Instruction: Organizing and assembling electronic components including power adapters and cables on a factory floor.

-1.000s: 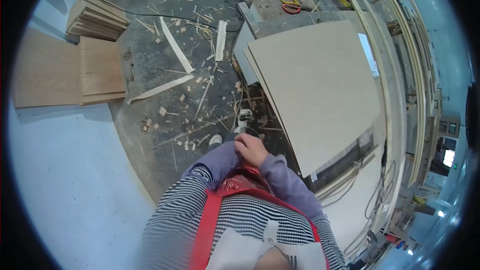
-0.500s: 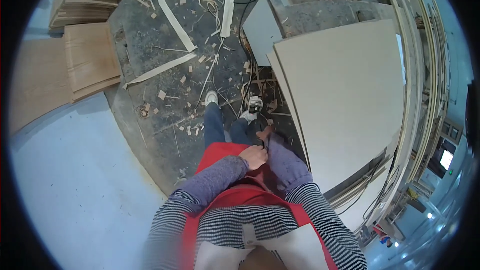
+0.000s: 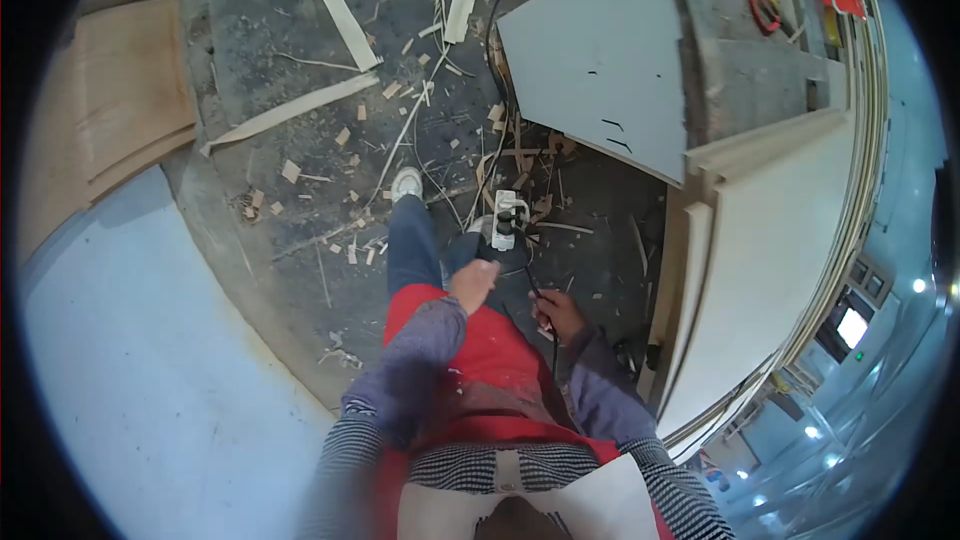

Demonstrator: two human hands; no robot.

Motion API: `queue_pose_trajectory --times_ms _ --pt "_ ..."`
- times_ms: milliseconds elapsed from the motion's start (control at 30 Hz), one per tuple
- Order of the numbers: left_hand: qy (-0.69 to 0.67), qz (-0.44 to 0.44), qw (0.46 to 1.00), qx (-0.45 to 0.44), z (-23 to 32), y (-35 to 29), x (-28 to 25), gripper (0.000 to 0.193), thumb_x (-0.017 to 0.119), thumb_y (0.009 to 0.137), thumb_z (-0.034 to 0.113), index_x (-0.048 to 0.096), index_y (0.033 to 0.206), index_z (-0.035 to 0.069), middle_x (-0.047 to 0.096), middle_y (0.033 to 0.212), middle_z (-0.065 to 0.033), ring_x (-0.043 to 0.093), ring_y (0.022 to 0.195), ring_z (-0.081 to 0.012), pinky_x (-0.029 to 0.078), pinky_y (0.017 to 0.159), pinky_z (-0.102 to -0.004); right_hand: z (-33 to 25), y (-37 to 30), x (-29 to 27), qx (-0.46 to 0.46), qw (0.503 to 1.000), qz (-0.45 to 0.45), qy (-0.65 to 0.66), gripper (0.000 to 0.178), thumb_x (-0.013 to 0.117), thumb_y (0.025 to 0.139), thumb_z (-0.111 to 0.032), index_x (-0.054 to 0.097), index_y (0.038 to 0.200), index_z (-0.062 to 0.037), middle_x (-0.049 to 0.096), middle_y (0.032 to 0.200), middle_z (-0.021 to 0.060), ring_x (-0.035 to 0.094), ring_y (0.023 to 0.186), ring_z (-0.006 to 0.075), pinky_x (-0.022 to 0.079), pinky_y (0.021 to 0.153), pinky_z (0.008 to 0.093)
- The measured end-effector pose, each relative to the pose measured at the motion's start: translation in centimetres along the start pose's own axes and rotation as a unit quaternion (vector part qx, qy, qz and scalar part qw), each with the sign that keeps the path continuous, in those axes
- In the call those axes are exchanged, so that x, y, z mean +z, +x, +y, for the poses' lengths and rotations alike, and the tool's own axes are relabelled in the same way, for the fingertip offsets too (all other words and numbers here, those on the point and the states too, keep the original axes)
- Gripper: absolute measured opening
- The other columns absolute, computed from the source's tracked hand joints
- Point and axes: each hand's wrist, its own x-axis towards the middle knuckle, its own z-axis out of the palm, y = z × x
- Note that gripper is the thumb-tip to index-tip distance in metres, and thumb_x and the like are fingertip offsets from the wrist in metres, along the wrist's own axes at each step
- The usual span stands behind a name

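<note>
A white power strip (image 3: 504,221) with black plugs in it sits low beside my shoes. From it a black power cord (image 3: 529,275) runs down toward my lap. My right hand (image 3: 561,314) has its fingers closed round this cord. My left hand (image 3: 474,286) is lower left of the power strip, over my red apron (image 3: 490,342). Its fingers are drawn together, and whatever may be between them is too small to make out. Both forearms wear purple sleeve covers.
Wood strips (image 3: 333,2) and offcuts litter the dark floor. Pale boards (image 3: 775,240) stand on edge at my right, below a worn bench (image 3: 745,80) with yellow-and-red-handled scissors (image 3: 763,2). To the left are brown panels (image 3: 135,85) and a light-blue surface (image 3: 150,340).
My hands, close together before, have come apart: the left is further left, the right lower and further right. The view has shifted, showing more of the pale cabinet side and the power strip.
</note>
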Motion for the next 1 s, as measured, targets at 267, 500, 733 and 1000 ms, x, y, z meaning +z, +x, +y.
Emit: queue_pose_trajectory --times_ms 267,500,733,1000 --pt "-0.268 0.077 0.936 -0.214 -13.8 13.7 4.3 0.034 0.047 0.096 0.039 0.060 0.105 0.008 0.065 0.088 -0.0136 0.064 0.077 -0.0294 0.050 0.070 -0.0405 -0.8 1.0 -1.3 0.011 0.994 -0.091 -0.067 0.030 0.050 0.095 -0.011 0.055 0.121 0.0028 0.062 0.084 0.0042 0.057 0.072 0.0112 0.047 0.065 0.0253" --pt "-0.624 -0.043 0.723 -0.295 -8.6 17.4 2.0 0.053 0.045 0.096 0.049 0.054 0.122 0.004 0.063 0.108 -0.0082 0.061 0.098 -0.0228 0.046 0.087 -0.0380 0.4 4.9 -0.8 0.115 0.967 -0.205 -0.094 0.027 0.050 0.095 -0.012 0.057 0.118 0.0004 0.064 0.087 0.0046 0.060 0.078 0.0151 0.049 0.071 0.0296" --pt "-0.496 0.083 0.831 -0.239 -8.5 16.9 3.2 0.053 0.041 0.099 0.045 0.048 0.130 0.003 0.056 0.124 -0.0089 0.050 0.114 -0.0187 0.038 0.098 -0.0326 -7.2 16.8 3.9 -0.056 0.961 0.128 -0.237 0.030 0.057 0.090 -0.029 0.061 0.102 -0.0023 0.065 0.078 0.0137 0.061 0.064 0.0198 0.048 0.063 0.0342" --pt "-0.469 0.097 0.859 -0.181 -8.2 17.3 5.9 0.054 0.040 0.099 0.044 0.044 0.134 0.002 0.052 0.127 -0.0082 0.046 0.116 -0.0170 0.034 0.099 -0.0302 -8.1 23.4 5.3 -0.046 0.774 0.180 -0.605 0.055 0.050 0.088 -0.055 0.060 0.096 -0.0013 0.066 0.088 0.0227 0.065 0.078 0.0390 0.050 0.070 0.0475"
